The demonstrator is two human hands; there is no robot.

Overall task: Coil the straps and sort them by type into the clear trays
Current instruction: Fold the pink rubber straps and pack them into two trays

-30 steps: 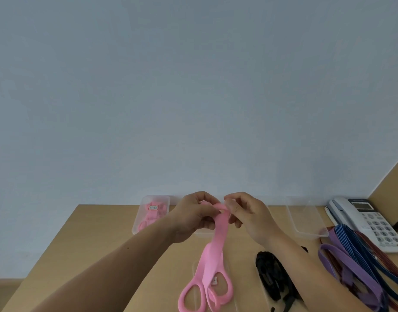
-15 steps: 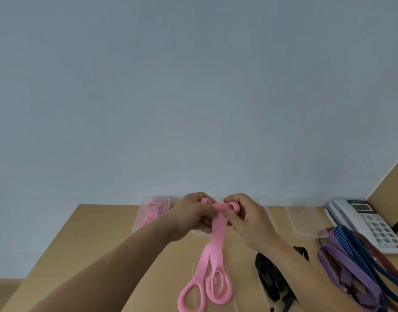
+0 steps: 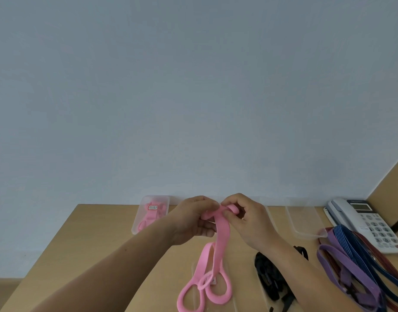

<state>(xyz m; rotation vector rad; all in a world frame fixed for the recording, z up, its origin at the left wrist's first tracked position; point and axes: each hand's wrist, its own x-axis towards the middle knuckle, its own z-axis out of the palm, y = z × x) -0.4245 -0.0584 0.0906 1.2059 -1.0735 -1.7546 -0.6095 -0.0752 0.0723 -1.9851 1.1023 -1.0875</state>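
A long pink strap [image 3: 221,239] hangs from both hands above the wooden table [image 3: 85,248]. My left hand [image 3: 193,218] grips its top end from the left. My right hand [image 3: 245,218] pinches a small rolled turn of the strap at the top. The strap's lower loops lie on a clear tray [image 3: 232,300] near the front edge. A clear tray [image 3: 135,224] at the back left holds coiled pink straps [image 3: 152,216]. Another clear tray [image 3: 306,224] stands at the back right. A third one behind my hands is mostly hidden.
Black straps [image 3: 271,278] lie in a heap under my right forearm. Purple, blue and dark red straps [image 3: 359,260] are spread at the right. A white desk phone [image 3: 368,221] sits at the back right corner. A grey wall rises behind the table.
The rolled turn at the strap's top has grown under my right fingers. The hanging lower loops have shifted and risen slightly on the front tray.
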